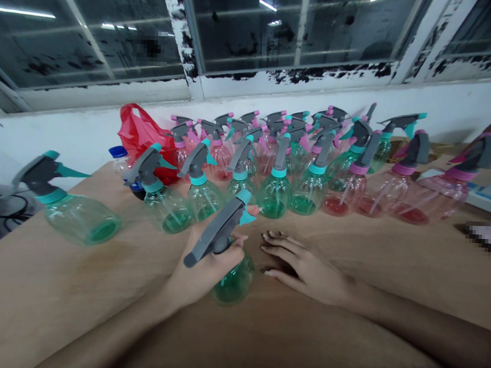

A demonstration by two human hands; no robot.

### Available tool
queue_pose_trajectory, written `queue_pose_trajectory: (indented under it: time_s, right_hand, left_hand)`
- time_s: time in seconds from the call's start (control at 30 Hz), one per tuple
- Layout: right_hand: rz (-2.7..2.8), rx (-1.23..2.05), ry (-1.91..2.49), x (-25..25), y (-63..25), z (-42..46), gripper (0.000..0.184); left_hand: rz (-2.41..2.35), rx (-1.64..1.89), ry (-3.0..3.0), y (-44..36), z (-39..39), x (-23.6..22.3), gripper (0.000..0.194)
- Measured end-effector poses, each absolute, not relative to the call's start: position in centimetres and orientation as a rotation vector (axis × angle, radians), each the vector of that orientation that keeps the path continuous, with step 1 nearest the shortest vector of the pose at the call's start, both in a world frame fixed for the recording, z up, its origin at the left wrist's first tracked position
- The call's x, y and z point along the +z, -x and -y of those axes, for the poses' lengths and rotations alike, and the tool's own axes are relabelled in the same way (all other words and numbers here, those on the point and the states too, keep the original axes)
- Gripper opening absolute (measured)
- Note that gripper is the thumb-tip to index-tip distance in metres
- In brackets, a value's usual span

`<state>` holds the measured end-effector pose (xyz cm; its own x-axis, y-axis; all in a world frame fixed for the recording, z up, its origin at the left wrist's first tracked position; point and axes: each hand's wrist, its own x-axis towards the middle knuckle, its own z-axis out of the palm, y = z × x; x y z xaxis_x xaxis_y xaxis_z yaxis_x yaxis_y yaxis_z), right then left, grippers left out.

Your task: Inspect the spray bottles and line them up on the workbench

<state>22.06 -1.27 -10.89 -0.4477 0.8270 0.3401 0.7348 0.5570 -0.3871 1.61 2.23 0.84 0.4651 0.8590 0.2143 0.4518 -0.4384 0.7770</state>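
Note:
My left hand (204, 266) is wrapped round the neck of a green spray bottle (234, 283) near the middle of the table. Its grey head with a turquoise nozzle and trigger points away from me, and the fingers hide the collar. To its right, my right hand (295, 261) lies low over the tabletop with its fingers stretched toward the bottle, apart from it and holding nothing. Just beyond both hands stands a row of green spray bottles, among them one nearby bottle (274, 193) with a turquoise collar.
Pink spray bottles (344, 195) stand at the right of the row, with several more behind. A lone green bottle (81, 216) is at the left. A red plastic bag (140, 129) and a blue-capped bottle (118, 157) sit behind. A phone-like object (485, 235) lies far right.

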Motion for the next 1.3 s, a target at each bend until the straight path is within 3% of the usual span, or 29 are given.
queue_pose_trajectory:
  time_s: [0.53, 1.07, 1.3]
  right_hand:
    - [2.316, 0.249, 1.267, -10.93, -22.11, 1.23, 0.046]
    - [2.293, 0.258, 1.252, -10.85, -22.11, 1.28, 0.045]
    - [2.315, 0.254, 1.250, -10.91, -22.19, 1.24, 0.046]
  left_hand:
    - [-1.094, 0.762, -2.072, -1.75, -2.50, 0.75, 0.023]
    - [-1.102, 0.782, -2.074, -1.54, -2.48, 0.64, 0.015]
    - [-1.112, 0.766, -2.089, -1.46, -2.23, 0.80, 0.029]
